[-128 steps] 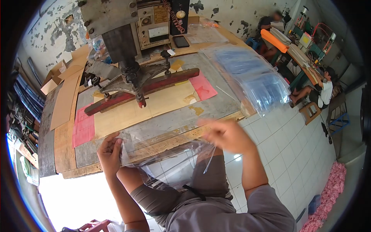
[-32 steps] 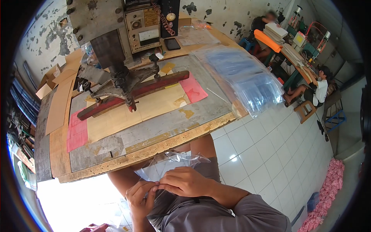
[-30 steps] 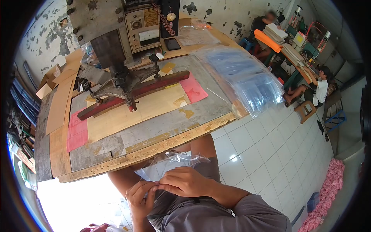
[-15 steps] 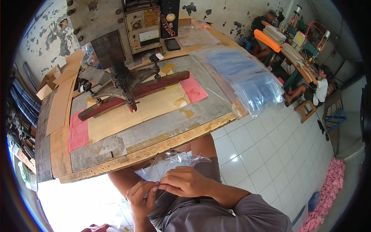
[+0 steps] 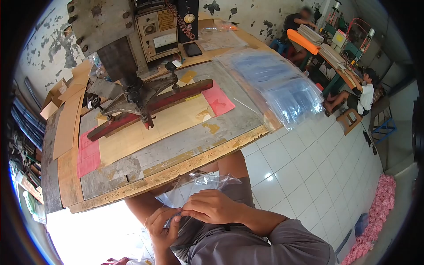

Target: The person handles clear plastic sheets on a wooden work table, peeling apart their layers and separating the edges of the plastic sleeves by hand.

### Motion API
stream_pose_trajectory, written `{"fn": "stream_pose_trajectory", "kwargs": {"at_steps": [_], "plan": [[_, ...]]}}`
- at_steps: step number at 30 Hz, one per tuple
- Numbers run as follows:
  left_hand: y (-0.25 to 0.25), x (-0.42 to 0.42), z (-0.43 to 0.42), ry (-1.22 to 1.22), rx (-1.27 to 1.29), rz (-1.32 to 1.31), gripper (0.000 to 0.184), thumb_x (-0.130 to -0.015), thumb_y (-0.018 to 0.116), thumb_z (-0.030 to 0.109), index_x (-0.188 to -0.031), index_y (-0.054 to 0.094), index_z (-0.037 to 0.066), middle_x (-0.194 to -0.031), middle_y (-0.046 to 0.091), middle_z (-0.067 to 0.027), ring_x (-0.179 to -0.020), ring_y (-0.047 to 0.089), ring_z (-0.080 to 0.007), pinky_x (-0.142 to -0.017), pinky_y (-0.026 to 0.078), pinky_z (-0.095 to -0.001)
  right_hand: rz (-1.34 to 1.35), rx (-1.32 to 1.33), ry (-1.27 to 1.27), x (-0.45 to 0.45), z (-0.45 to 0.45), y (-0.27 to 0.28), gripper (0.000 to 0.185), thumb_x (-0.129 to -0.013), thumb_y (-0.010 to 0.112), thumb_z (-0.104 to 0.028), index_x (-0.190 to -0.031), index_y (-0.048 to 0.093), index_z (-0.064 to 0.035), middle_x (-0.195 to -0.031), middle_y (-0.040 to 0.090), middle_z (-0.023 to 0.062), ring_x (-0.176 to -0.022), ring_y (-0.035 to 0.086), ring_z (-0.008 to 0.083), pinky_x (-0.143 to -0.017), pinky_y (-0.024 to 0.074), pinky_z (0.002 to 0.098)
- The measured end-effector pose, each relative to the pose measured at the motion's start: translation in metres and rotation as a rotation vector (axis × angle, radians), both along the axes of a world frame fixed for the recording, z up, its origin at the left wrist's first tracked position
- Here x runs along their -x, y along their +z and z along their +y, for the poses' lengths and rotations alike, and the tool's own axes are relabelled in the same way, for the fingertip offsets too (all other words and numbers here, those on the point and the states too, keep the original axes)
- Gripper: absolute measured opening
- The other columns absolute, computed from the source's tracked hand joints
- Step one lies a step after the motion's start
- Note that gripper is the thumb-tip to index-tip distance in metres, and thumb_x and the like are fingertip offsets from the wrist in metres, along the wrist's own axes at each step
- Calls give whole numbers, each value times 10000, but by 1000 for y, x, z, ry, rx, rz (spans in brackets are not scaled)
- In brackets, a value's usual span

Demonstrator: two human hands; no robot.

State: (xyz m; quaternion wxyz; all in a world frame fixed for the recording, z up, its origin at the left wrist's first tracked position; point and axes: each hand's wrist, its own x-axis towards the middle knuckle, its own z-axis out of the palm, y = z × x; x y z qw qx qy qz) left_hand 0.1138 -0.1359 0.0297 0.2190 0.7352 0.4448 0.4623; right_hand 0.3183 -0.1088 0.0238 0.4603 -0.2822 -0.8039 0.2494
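On my lap, below the table's front edge, lies a clear plastic sheet (image 5: 191, 186), crumpled and shiny. My left hand (image 5: 162, 224) is closed in a pinch at its near edge. Right beside it, my right hand (image 5: 211, 206) has its fingers curled over the same plastic, fingertips almost meeting those of the left. The exact spot between the fingertips is mostly hidden. In front of both hands stands the worktable with a press, whose long red bar (image 5: 154, 108) hangs over a tan sheet (image 5: 150, 132) with pink ends.
A stack of clear plastic sheets (image 5: 282, 84) covers the table's right side. A phone (image 5: 192, 49) lies beside the control box (image 5: 157, 35). Cardboard (image 5: 70, 119) sits at the left. Two people work at a table (image 5: 331, 62) at the far right. Pink material (image 5: 373, 221) lies along the floor.
The view has shifted slightly, so the table and press appear a little further left. My hands keep nearly the same pinch on the plastic sheet.
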Motion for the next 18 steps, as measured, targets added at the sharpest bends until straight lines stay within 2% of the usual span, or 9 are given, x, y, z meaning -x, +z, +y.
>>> {"fn": "stream_pose_trajectory", "kwargs": {"at_steps": [4,7,10,18], "plan": [[-1,-1,2,6,22,-7,90,-904,699,83,-891,688,-5,-798,728,-142,-715,713,-276,-668,544,-339,2,-6,-15,-2,1,-3,138,-893,758,-114,-990,679,-56,-845,666,55,-686,631,242,-625,504,364],[0,-3,2,10,31,-15,92,-908,696,80,-888,684,-10,-798,729,-139,-715,714,-275,-667,545,-338,-7,15,-11,-3,1,0,162,-917,742,-159,-960,640,-41,-814,618,89,-696,632,279,-631,508,387],[-3,-3,6,-8,-32,-16,44,-868,734,25,-884,699,3,-817,748,-111,-657,711,-250,-593,535,-316,7,16,-5,-4,1,0,162,-918,742,-159,-962,641,-40,-814,621,89,-697,633,279,-630,508,388],[-1,-2,6,-24,-33,-36,46,-871,734,30,-879,703,-3,-810,746,-116,-649,706,-246,-585,528,-315,11,29,8,-4,0,-2,169,-911,752,-152,-977,643,-42,-834,633,86,-705,641,271,-635,511,386]]}}
